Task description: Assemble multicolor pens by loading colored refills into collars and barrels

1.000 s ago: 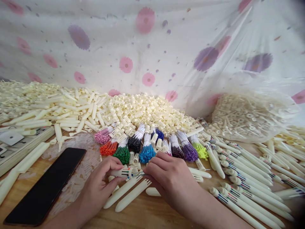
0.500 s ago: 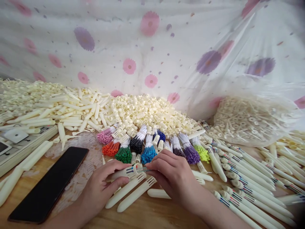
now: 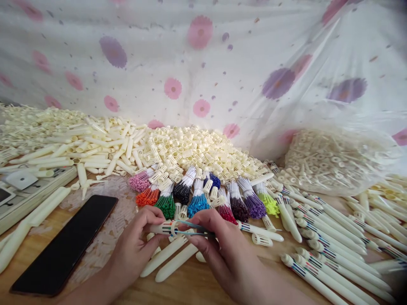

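My left hand [image 3: 140, 237] pinches a cream multicolour pen barrel [image 3: 163, 228] whose slotted end, showing coloured sliders, faces right. Between the thumb and fingers of my right hand [image 3: 222, 250] is a pair of bluish tweezers [image 3: 199, 229], with the two prongs spread apart and their tips at the barrel's open end. Whether the tips grip anything is too small to tell. Below the hands, cream pen barrels [image 3: 173, 264] lie on the wooden table. Just beyond are bundles of refills with coloured ends, among them green [image 3: 165, 206], light blue [image 3: 199, 205] and crimson [image 3: 227, 209].
A phone [image 3: 65, 245] lies at left, beside clear plastic pieces [image 3: 104, 212] and a power strip [image 3: 34, 190]. Slotted cream parts [image 3: 197, 146] are heaped at the back. Assembled pens [image 3: 343, 258] lie in rows at right, before a bag of small parts [image 3: 337, 161].
The tweezers' prongs have spread apart, and my right hand has turned and lowered slightly. The crimson refill bundle behind it has come into view. My left hand keeps hold of the barrel.
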Tool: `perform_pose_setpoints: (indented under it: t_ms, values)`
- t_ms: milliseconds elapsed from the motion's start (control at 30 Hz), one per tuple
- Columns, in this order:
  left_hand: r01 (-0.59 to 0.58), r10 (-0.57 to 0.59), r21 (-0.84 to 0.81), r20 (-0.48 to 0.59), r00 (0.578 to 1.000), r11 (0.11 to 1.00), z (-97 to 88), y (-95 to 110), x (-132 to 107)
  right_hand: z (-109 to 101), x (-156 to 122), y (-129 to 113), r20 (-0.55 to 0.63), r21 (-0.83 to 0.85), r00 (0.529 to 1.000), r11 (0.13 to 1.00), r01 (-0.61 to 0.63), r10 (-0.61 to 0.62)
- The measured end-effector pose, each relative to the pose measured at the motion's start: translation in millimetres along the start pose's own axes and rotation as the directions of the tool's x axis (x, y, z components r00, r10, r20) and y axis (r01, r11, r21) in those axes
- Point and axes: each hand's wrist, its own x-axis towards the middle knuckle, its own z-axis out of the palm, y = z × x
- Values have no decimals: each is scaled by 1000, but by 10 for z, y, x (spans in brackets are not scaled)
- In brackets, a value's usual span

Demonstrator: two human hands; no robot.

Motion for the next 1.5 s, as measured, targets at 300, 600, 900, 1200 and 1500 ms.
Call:
perform_pose_setpoints:
  t_ms: [300, 600, 900, 1200, 1500]
  values:
    - [161, -157, -75, 60, 986, 984, 43, 27, -10, 95, 19, 94, -3, -12, 1000, 1000, -25, 25]
    - [291, -284, -43, 116, 952, 956, 25, 49, 26, 192, 65, 210, 68, 491, 951, 820, -295, 301]
    - [149, -152, 82, 35, 988, 985, 68, 3, -51, 166, 69, 147, -21, 198, 946, 929, -314, 324]
    - [60, -60, 113, 1, 998, 992, 30, -21, -25, 104, 160, 257, 178, 543, 887, 709, -450, 426]
    - [271, -309, -257, -124, 943, 928, -23, -43, 20, -115, 40, 57, 417, -415, 879, 909, -42, 231]
